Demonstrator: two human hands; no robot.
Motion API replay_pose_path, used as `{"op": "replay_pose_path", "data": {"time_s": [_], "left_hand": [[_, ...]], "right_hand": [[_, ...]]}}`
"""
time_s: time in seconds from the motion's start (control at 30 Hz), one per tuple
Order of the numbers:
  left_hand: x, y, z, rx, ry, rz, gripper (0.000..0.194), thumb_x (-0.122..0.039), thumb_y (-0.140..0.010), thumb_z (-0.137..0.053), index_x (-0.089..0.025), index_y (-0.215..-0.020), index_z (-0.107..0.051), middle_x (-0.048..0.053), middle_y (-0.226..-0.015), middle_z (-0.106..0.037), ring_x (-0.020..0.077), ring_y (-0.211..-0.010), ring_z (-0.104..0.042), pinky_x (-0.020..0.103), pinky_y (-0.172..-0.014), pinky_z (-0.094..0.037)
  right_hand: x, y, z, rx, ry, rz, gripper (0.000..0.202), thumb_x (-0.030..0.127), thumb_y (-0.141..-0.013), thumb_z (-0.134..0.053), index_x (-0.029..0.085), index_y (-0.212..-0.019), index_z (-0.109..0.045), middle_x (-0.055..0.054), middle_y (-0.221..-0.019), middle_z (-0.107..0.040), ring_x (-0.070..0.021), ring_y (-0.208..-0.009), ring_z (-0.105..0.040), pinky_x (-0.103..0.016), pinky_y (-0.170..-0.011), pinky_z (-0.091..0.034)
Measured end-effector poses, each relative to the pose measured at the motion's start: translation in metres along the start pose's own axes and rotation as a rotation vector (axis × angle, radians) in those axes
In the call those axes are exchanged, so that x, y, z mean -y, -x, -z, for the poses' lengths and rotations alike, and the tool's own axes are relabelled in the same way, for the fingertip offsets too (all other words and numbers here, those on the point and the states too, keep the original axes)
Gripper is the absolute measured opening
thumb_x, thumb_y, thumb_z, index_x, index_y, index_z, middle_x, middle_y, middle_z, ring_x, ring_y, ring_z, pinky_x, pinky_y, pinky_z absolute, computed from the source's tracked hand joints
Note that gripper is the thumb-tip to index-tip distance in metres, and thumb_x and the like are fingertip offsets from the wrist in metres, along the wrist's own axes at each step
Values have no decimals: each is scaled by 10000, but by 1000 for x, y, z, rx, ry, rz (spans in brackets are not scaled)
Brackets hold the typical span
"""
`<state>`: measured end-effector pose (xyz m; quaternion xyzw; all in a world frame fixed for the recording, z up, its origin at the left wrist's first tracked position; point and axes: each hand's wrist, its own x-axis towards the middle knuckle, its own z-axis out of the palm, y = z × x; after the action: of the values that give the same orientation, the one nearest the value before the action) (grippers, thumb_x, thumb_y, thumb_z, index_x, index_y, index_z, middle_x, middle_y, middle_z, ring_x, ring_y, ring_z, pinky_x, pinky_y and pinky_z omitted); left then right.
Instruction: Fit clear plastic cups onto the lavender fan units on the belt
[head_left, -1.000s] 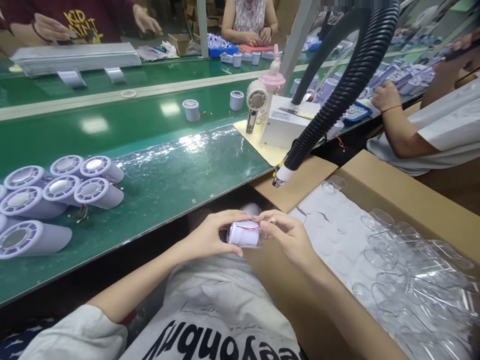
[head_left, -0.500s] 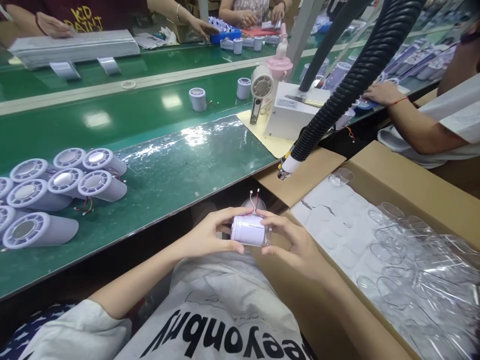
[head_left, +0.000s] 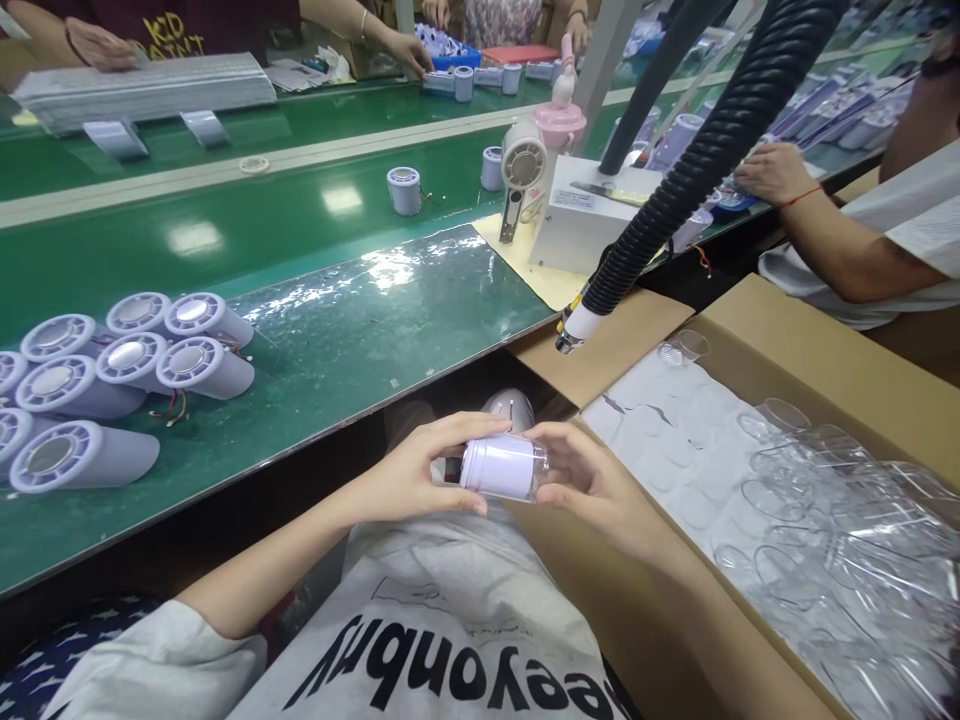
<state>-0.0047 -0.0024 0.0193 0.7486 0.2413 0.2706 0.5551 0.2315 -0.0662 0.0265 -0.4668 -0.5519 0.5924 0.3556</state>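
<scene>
The left hand [head_left: 397,475] held the purple cylinder [head_left: 499,466], the right hand [head_left: 604,485] its clear cup [head_left: 541,468], both half-curled, probably to hold these parts in line.

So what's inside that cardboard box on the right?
In the cardboard box, clear cup-like pieces lie jumbled on a white sheet with a few dark slits. Whatever is under the sheet is covered and can't be seen.

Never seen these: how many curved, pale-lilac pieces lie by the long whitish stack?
2: a left piece and a right piece, both on the green surface before the stack; others may hide behind it.
</scene>
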Motion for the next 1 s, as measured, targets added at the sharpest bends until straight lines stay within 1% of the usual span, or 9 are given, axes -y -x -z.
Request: {"op": "replay_pose_path", "data": {"time_s": [0.17, 0.33, 0.5, 0.63, 0.73, 0.8, 0.87, 0.93, 1.0], "left_hand": [[2, 2, 0, 3, -57, -35, 766, -309, -657, -833, -272, -1358, -528, 123, -1387, -557, 301, -1287, -512, 481, -1087, -408], [4, 3, 0, 3, -28, -50, 763, -276, -662, -831, -279, -1359, -520, 119, -1398, -546, 289, -1306, -497, 477, -1083, -416], [4, 4, 0, 16, -8, -70, 762, -251, -678, -822, -295, -1369, -504, 113, -1408, -536, 280, -1321, -485, 459, -1082, -423], [5, 4, -1, 19, -24, -92, 763, -260, -678, -822, -305, -1371, -503, 107, -1413, -533, 287, -1325, -477, 469, -1090, -410], [6, 3, -2, 21, -30, -99, 775, -262, -685, -818, -319, -1383, -486, 100, -1424, -525, 289, -1335, -463, 477, -1098, -397], [5, 4, -2, 19, -37, -80, 765, -270, -691, -814, -314, -1382, -488, 104, -1424, -521, 297, -1337, -455, 485, -1103, -387], [4, 5, -4, 20, -29, -37, 725, -278, -706, -802, -297, -1367, -504, 112, -1408, -524, 301, -1314, -473, 476, -1077, -417], [0, 6, -6, 21, -2, 27, 665, -276, -726, -783, -275, -1339, -526, 115, -1365, -537, 288, -1257, -516, 434, -1013, -480], [-3, 9, -8, 8, 53, 102, 615, -271, -752, -758, -257, -1323, -529, 110, -1304, -556, 258, -1174, -567, 379, -945, -525]], "right_hand": [[-3, -2, -2, 5, -85, -53, 389, 433, -849, -687, 242, -1155, -541, -51, -1056, -635, -219, -971, -635, -305, -758, -547], [-7, -7, -4, 25, -216, -97, 375, 479, -871, -647, 218, -1114, -530, -19, -912, -649, -148, -703, -665, -275, -666, -563], [-9, -9, -10, 34, -350, -243, 503, 632, -826, -617, 171, -1008, -532, -28, -744, -667, -164, -608, -684, -230, -524, -541], [-6, -11, -17, 10, -437, -321, 543, 691, -806, -591, 156, -890, -555, -27, -635, -659, -126, -479, -635, -169, -414, -484], [-1, -12, -20, 36, -516, -398, 538, 664, -885, -496, 137, -841, -594, -37, -596, -650, -86, -413, -583, -120, -373, -450], [0, -13, -21, 54, -563, -475, 575, 628, -959, -362, 127, -839, -618, -50, -602, -654, -72, -389, -563, -104, -359, -438], [-1, -13, -21, 71, -596, -541, 630, 597, -999, -234, 124, -868, -629, -64, -627, -665, -71, -392, -570, -101, -356, -437], [-4, -12, -21, 106, -595, -574, 679, 607, -998, -168, 117, -915, -632, -69, -624, -660, -83, -413, -590, -109, -363, -445], [-8, -9, -21, 149, -542, -524, 734, 681, -958, -162, 112, -998, -624, -78, -643, -659, -111, -443, -608, -147, -373, -468]]}}
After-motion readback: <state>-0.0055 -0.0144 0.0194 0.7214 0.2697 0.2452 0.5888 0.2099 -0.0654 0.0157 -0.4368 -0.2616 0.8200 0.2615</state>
